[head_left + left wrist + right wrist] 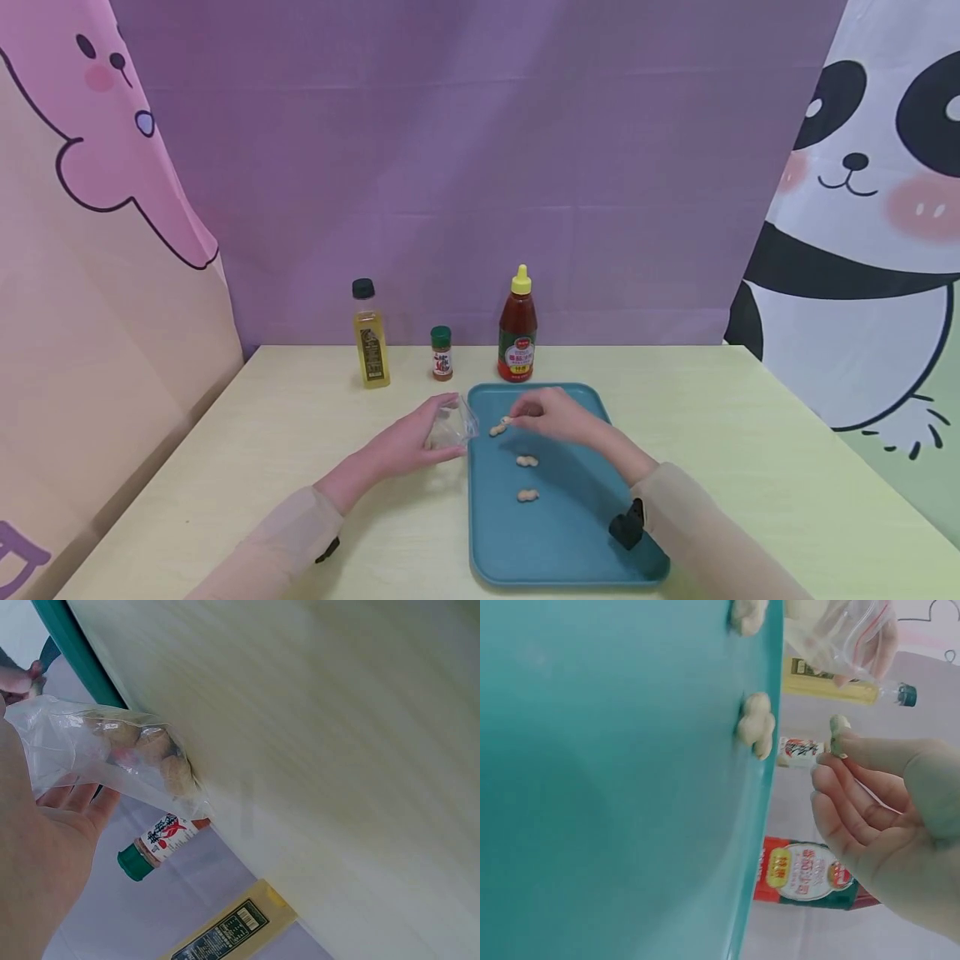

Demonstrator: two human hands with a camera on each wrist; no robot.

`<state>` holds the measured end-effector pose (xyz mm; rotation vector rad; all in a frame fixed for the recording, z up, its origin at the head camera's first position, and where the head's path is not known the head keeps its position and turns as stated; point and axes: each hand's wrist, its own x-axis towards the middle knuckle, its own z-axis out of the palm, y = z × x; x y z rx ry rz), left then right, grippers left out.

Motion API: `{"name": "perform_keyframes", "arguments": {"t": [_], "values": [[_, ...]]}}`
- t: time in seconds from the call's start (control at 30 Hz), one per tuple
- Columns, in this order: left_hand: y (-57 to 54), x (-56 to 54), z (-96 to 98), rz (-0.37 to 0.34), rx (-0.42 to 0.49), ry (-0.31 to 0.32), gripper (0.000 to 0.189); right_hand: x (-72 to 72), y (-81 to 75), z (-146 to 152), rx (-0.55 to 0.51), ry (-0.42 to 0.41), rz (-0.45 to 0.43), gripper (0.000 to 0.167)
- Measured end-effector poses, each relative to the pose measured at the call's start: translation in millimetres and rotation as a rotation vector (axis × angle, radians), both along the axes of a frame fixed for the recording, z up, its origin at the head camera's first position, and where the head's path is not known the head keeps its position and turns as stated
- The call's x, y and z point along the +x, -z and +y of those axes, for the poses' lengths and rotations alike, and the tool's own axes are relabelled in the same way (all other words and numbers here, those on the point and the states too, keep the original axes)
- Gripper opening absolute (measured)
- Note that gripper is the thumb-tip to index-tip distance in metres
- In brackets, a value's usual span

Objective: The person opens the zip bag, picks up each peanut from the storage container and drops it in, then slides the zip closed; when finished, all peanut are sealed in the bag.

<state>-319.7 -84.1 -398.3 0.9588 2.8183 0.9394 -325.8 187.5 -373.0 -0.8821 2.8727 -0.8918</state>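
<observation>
My left hand (405,442) grips a clear plastic bag (453,425) beside the tray's left edge. In the left wrist view several peanuts (154,745) lie at the bag's bottom end. Over the blue-green tray (570,542), my right hand (558,415) pinches a single peanut (839,735) between thumb and fingertips. On the tray, one peanut (497,431) lies near the far left, just below the pinched one. Two more, a middle peanut (527,461) and a nearer peanut (528,495), lie closer to me.
Behind the tray stands a red sauce bottle (517,333) with a yellow cap. A small green-capped spice jar (442,354) and an oil bottle (371,337) stand left of it. The pale tabletop (247,467) ends at a purple cloth backdrop (450,167).
</observation>
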Motion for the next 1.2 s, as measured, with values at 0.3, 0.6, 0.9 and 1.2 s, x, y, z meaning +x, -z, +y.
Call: {"name": "perform_keyframes", "arguments": {"t": [0.3,0.6,0.9,1.2], "values": [[0.9,-0.7,0.2,-0.01,0.007,-0.006,0.086,9.6,-12.2,-16.2,-0.098,-0.02,0.012,0.016],[0.2,-0.4,0.4,-0.014,0.013,-0.004,0.085,11.5,-16.7,-32.8,-0.125,-0.093,0.06,0.015],[0.7,-1.5,0.4,-0.006,0.01,0.008,0.087,11.4,-13.4,-45.1,-0.106,-0.116,0.091,0.013],[0.0,-0.9,-0.3,0.002,0.013,0.012,0.083,10.3,-10.1,-50.4,-0.099,-0.133,0.094,0.015]]}}
